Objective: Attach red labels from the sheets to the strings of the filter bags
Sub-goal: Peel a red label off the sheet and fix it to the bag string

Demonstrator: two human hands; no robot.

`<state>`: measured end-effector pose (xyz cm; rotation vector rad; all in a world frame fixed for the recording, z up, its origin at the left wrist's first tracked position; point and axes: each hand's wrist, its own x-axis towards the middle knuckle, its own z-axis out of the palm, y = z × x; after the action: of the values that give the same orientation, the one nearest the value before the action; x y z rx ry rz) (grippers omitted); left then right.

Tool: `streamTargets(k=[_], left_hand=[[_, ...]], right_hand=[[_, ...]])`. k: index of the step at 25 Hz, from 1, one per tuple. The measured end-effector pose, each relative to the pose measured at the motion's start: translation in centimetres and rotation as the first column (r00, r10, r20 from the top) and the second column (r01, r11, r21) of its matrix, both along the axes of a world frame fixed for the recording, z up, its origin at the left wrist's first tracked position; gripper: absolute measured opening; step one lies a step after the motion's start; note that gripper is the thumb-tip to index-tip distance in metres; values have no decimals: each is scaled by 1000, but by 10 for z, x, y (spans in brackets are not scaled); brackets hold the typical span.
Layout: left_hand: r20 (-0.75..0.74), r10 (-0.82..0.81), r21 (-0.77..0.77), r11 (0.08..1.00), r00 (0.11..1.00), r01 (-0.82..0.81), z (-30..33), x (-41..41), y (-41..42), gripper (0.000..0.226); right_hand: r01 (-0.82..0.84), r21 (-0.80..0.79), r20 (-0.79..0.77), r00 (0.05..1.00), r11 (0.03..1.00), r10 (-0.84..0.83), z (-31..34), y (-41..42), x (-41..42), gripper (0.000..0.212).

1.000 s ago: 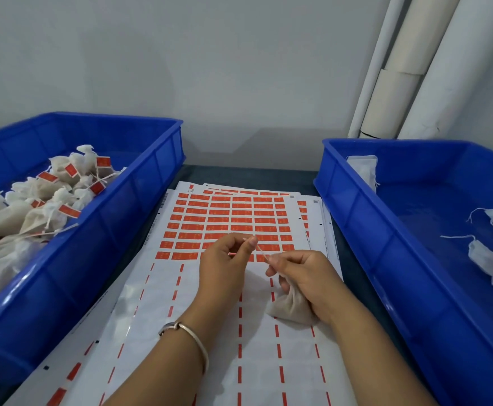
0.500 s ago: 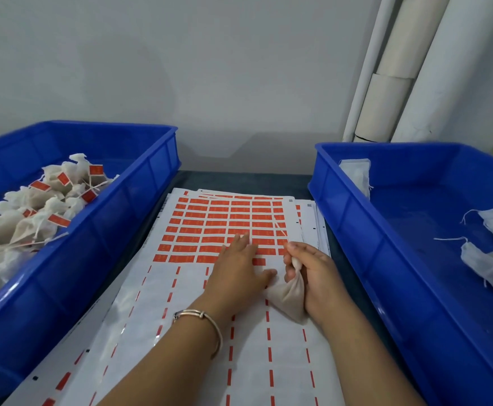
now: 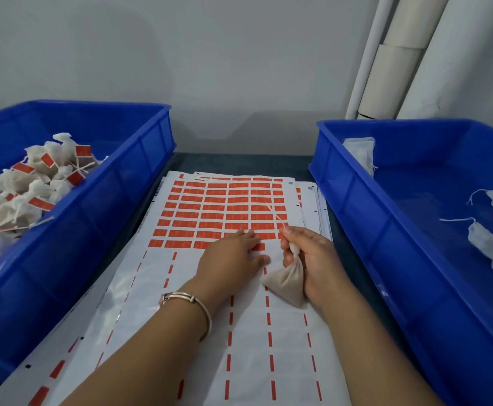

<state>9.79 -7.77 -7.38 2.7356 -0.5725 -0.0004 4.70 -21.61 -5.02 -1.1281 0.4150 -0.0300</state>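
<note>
Flanking the white label sheet (image 3: 239, 332) with its rows of red rectangular labels (image 3: 210, 215) are two blue plastic bins: the left bin (image 3: 98, 200) hugs the sheet's left edge, the right bin (image 3: 386, 230) stands just beside its right edge, leaving a narrow strip of dark bench (image 3: 239, 162) beyond the sheet's far edge. Over the sheet's middle, the left hand (image 3: 230, 259) lies palm down, fingers straight, tips on the lowest label rows. Just right of it, the right hand (image 3: 312, 259) grips a small beige cloth filter bag (image 3: 286, 284) at its neck, the bag's white string (image 3: 276, 215) slanting up over the labels.
</note>
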Motion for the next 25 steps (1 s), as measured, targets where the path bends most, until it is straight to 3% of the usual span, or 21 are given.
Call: streamTargets(k=[6, 12, 25], left_hand=[[47, 28, -30, 999, 998, -26, 0, -2, 0, 45], [62, 70, -183, 981, 996, -58, 0, -3, 1, 36], [109, 104, -92, 991, 989, -94, 0, -2, -1, 33]], right_hand=[[17, -14, 7, 1000, 1000, -17, -2, 1, -1, 9], [18, -22, 19, 1000, 1000, -17, -3, 0, 1, 9], [3, -15, 15, 1000, 1000, -3, -2, 0, 2, 8]])
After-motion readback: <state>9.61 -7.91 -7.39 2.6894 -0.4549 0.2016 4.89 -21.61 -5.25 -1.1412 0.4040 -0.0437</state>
